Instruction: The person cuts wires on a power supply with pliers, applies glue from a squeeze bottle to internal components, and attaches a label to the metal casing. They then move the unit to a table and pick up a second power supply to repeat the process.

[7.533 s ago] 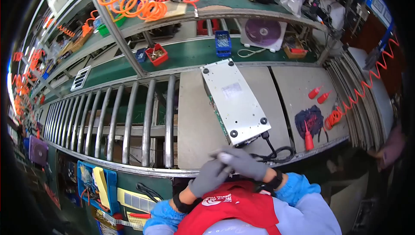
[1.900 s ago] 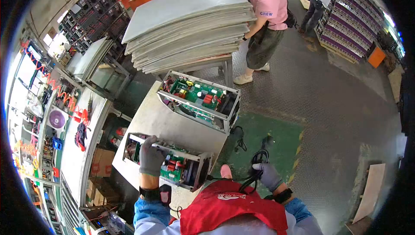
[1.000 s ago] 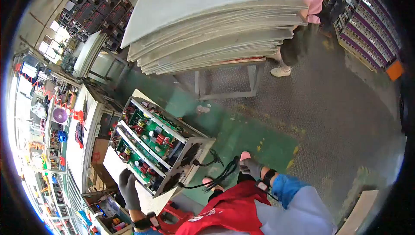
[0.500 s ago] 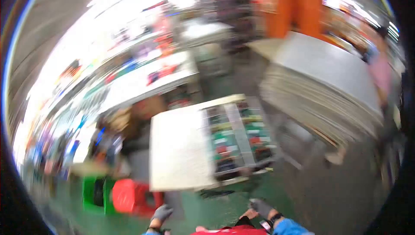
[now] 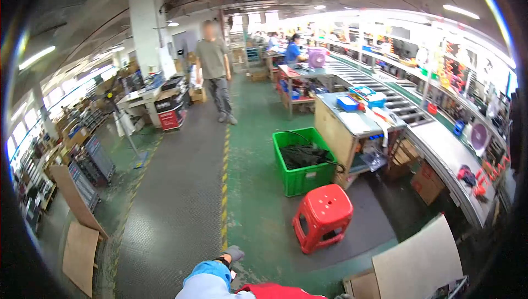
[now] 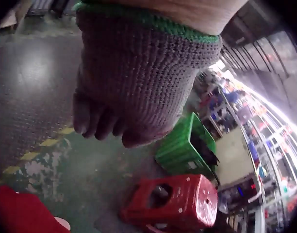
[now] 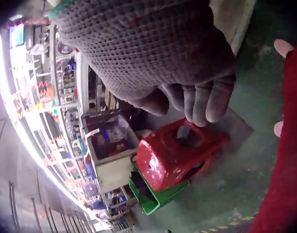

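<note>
My left hand (image 5: pixel 235 253), in a grey knitted glove, hangs at the bottom of the head view over the floor. In the left wrist view the same left hand (image 6: pixel 131 82) has loosely bent fingers with nothing in them. Only a sliver of my right hand (image 5: pixel 344 296) shows at the head view's lower edge. Seen from the right wrist, the gloved right hand (image 7: pixel 153 58) hangs with relaxed, curled fingers and holds nothing. A red plastic stool (image 5: pixel 329 206) stands ahead on the right, overlapped by the right fingertips in the right wrist view.
Behind the stool sits a green crate (image 5: pixel 305 181) with black cables in it. A workbench (image 5: pixel 324 131) and roller conveyor (image 5: pixel 379 87) run along the right. A pale board (image 5: pixel 418 260) lies at lower right. A person (image 5: pixel 214 71) stands in the aisle, beyond the yellow-striped floor line (image 5: pixel 224 189).
The view has swung from a board with opened electronics units to the aisle. Earlier my left hand touched a unit and my right held black cables; both hands have come away from them.
</note>
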Tool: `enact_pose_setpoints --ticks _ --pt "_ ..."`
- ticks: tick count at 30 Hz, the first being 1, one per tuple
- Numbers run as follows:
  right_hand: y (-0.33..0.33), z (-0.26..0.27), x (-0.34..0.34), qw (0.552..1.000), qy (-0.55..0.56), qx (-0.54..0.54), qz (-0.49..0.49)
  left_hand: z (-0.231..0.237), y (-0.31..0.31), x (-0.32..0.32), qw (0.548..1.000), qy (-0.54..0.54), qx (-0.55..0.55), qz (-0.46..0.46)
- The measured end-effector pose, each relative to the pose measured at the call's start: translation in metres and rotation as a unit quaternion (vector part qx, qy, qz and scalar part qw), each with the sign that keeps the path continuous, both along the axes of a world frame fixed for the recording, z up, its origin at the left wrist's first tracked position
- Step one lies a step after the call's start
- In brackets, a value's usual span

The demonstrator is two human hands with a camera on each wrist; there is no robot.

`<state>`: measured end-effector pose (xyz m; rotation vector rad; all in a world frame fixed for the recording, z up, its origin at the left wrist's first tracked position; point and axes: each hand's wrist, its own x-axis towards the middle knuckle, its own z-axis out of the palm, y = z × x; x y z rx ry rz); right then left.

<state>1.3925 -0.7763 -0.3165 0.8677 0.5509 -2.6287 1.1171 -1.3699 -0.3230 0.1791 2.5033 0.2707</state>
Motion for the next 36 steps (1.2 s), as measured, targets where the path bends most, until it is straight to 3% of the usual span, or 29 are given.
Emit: enact_pose_setpoints --ticks 2,3,4,5,6,7,8,9,10,12,15,18,19,20,21,22,23,24,25,26,27,29,30,33,36 --pt "0.025 -0.025 -0.062 0.99 0.126 -0.003 0.058 0.015 -0.035 0.022 0.997 0.01 -0.069 0.035" --pt "0.042 -0.017 -0.091 0.989 0.073 0.107 0.069 0.036 -0.041 0.037 0.994 0.001 -0.093 0.052" --pt "0.057 -0.005 -0.121 0.974 0.01 0.21 0.089 0.011 -0.054 0.05 0.972 0.018 -0.03 0.234" --pt "0.073 0.007 -0.151 0.91 0.002 0.394 0.127 -0.012 -0.068 0.064 0.983 0.026 -0.06 0.173" --pt "0.092 0.015 -0.166 0.786 0.112 0.564 0.227 -0.016 -0.072 0.088 0.988 0.086 -0.126 0.015" --pt "0.112 0.02 -0.181 0.447 0.167 0.815 0.33 -0.012 -0.059 0.101 0.988 0.066 -0.14 -0.007" --pt "0.135 0.022 -0.197 0.194 0.168 0.921 0.295 -0.008 -0.047 0.112 0.99 0.007 -0.139 -0.039" --pt "0.167 -0.008 -0.206 0.245 0.095 0.922 0.285 -0.007 -0.033 0.125 0.986 -0.055 -0.139 -0.075" --pt "0.179 0.021 -0.214 0.299 0.03 0.878 0.372 0.001 -0.01 0.132 0.986 -0.09 -0.125 -0.06" --pt "0.139 0.133 -0.223 0.478 -0.155 0.84 0.205 0.002 0.029 0.137 0.99 -0.133 -0.018 0.044" --pt "0.183 0.116 -0.24 0.477 -0.249 0.806 0.246 0.021 0.09 0.12 0.979 -0.157 0.075 0.11" --pt "0.203 0.11 -0.256 0.499 -0.279 0.78 0.253 0.041 0.144 0.081 0.974 -0.163 0.101 0.118" --pt "0.237 0.074 -0.267 0.475 -0.231 0.754 0.39 0.046 0.159 0.065 0.976 -0.16 0.101 0.111" --pt "0.283 -0.001 -0.264 0.449 -0.186 0.757 0.436 0.051 0.171 0.047 0.977 -0.158 0.102 0.102" --pt "0.311 -0.043 -0.262 0.424 -0.129 0.764 0.469 0.055 0.184 0.028 0.98 -0.151 0.099 0.085" --pt "0.304 -0.02 -0.265 0.404 -0.116 0.757 0.501 0.058 0.196 0.01 0.983 -0.145 0.096 0.064" --pt "0.319 -0.044 -0.267 0.365 -0.076 0.746 0.552 0.06 0.207 -0.006 0.986 -0.135 0.094 0.039" --pt "0.312 -0.01 -0.27 0.371 -0.013 0.761 0.533 0.058 0.216 -0.023 0.989 -0.12 0.09 0.011" --pt "0.299 0.03 -0.276 0.475 -0.136 0.724 0.482 0.055 0.225 -0.036 0.991 -0.1 0.089 -0.026" --pt "0.287 0.063 -0.283 0.493 -0.202 0.702 0.473 0.052 0.233 -0.049 0.992 -0.081 0.085 -0.053" --pt "0.34 -0.066 -0.261 0.392 -0.112 0.724 0.557 0.054 0.245 -0.065 0.992 -0.061 0.083 -0.078" --pt "0.312 0.013 -0.268 0.496 -0.17 0.694 0.494 0.091 0.295 -0.107 0.987 -0.093 0.106 0.081" --pt "0.291 0.072 -0.277 0.543 -0.197 0.677 0.455 0.076 0.305 -0.127 0.989 -0.094 0.096 0.055" --pt "0.303 0.029 -0.269 0.518 -0.199 0.704 0.444 0.062 0.344 -0.192 0.992 -0.102 0.072 -0.011" --pt "0.292 0.088 -0.278 0.691 -0.244 0.543 0.409 0.12 0.396 -0.248 0.985 -0.145 0.037 -0.084"
